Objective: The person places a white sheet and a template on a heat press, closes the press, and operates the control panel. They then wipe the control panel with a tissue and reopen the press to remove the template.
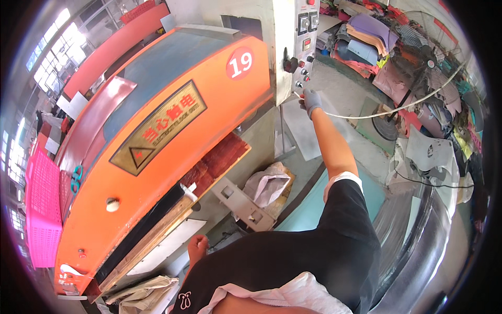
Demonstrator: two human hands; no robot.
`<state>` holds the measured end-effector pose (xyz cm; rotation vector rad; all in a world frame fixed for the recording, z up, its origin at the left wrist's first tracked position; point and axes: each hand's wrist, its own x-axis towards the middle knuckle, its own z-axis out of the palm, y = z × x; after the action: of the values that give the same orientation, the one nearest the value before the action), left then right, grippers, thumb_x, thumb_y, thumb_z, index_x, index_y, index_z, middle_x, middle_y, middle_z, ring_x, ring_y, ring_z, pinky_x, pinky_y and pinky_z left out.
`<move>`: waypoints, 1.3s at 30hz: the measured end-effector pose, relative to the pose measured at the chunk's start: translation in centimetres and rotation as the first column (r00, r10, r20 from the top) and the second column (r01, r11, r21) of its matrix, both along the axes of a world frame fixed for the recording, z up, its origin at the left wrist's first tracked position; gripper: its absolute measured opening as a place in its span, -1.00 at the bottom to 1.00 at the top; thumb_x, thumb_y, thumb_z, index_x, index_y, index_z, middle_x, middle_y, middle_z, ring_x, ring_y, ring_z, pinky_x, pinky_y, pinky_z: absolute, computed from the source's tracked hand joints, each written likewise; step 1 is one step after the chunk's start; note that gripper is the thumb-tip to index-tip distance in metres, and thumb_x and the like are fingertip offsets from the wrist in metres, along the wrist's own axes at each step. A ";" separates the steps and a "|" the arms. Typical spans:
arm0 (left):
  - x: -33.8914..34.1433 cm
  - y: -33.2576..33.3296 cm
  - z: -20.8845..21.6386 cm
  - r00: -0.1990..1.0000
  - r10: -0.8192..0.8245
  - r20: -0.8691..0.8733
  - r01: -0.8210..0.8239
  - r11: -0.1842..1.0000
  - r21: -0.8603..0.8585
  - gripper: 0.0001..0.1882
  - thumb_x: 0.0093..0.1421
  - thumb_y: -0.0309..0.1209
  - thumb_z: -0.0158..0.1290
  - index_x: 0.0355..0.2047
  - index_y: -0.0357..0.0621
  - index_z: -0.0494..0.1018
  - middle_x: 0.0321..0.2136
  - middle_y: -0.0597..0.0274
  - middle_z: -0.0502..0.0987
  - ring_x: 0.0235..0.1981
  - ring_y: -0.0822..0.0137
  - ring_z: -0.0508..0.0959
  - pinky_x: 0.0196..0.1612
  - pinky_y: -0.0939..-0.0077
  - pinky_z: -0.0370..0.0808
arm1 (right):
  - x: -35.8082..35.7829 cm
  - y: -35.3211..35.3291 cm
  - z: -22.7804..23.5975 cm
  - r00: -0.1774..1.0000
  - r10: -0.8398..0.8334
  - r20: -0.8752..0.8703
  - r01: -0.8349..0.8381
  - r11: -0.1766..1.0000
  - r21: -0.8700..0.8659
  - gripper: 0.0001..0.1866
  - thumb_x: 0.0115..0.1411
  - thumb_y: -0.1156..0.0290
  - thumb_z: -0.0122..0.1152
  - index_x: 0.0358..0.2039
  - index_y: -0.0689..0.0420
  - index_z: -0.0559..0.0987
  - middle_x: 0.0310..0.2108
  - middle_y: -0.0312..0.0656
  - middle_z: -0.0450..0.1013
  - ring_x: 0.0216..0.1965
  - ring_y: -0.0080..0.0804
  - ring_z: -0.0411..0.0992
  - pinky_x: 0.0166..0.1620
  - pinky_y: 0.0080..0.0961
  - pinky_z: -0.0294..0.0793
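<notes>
My right hand, in a grey glove, reaches forward to just below the control panel with its knobs and switches. Its fingers are closed. A white cable runs from the right up to this hand, and a thin white end shows beyond the fingers; whether the hand grips the cable or it passes behind, I cannot tell. My left hand is bare and hangs low by my body, fingers curled, with nothing seen in it. It is nearest to the orange press, beside the press's wooden lower board.
A pink basket and teal scissors are at the left. Cloth and foam sheets lie heaped at the far right by a black fan. A white sack lies under the press. A pale green sheet lies below my right arm.
</notes>
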<state>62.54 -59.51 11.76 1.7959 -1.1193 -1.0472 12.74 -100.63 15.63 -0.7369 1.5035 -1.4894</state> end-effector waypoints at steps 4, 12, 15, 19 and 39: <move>-2.1 -1.4 2.1 0.964 -0.123 0.235 0.120 0.992 0.028 -0.79 0.08 -0.32 0.09 -0.38 -0.23 0.47 -0.60 0.30 0.47 -0.56 0.52 0.42 -0.47 0.57 0.37 | -3.5 -6.6 -2.0 0.996 -0.046 -0.076 0.045 0.999 -0.015 -0.67 0.10 0.17 -0.05 -0.32 0.18 0.43 -0.50 -0.20 0.38 -0.65 -0.43 0.37 -0.66 -0.47 0.34; -3.0 -0.9 3.6 0.971 -0.009 0.239 -0.048 0.971 0.232 -0.74 0.06 -0.27 0.17 -0.37 -0.22 0.48 -0.54 0.26 0.53 -0.49 0.53 0.47 -0.40 0.60 0.42 | -5.9 -14.8 -3.2 0.971 -0.229 -0.063 0.231 0.972 0.033 -0.58 0.07 0.20 0.03 -0.20 0.30 0.41 -0.32 0.06 0.44 -0.38 -0.21 0.48 -0.38 -0.33 0.49; -3.3 -1.4 3.2 0.963 -0.030 0.268 -0.061 0.943 0.327 -0.73 0.06 -0.26 0.18 -0.36 -0.20 0.48 -0.52 0.26 0.54 -0.47 0.53 0.49 -0.37 0.61 0.43 | -6.0 -14.3 -3.1 0.967 -0.215 -0.137 0.217 0.976 -0.002 -0.66 0.08 0.25 0.02 -0.25 0.27 0.39 -0.40 0.01 0.41 -0.41 -0.25 0.45 -0.43 -0.34 0.47; -3.4 -2.4 3.1 0.965 -0.177 0.194 0.107 0.940 0.323 -0.72 0.05 -0.25 0.18 -0.35 -0.20 0.48 -0.51 0.26 0.54 -0.45 0.51 0.49 -0.35 0.60 0.44 | -6.9 -13.4 -3.2 0.992 0.009 -0.125 -0.006 1.000 0.024 -0.71 0.09 0.30 0.02 -0.25 0.23 0.37 -0.41 -0.01 0.44 -0.36 -0.17 0.47 -0.39 -0.29 0.46; -2.7 -1.7 0.2 0.900 -0.272 0.341 0.234 0.961 0.149 -0.71 0.06 -0.17 0.11 -0.34 -0.13 0.48 -0.47 0.11 0.54 -0.40 0.24 0.54 -0.27 0.42 0.45 | 4.0 5.7 -27.8 0.978 0.160 0.134 -0.173 0.980 0.093 -0.80 0.08 0.24 0.16 -0.39 0.00 0.35 -0.60 -0.38 0.28 -0.63 -0.60 0.23 -0.64 -0.64 0.21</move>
<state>59.84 -61.23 11.99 2.0192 -1.5814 -0.9600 16.77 -94.93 -12.17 -0.6769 1.3783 -1.2973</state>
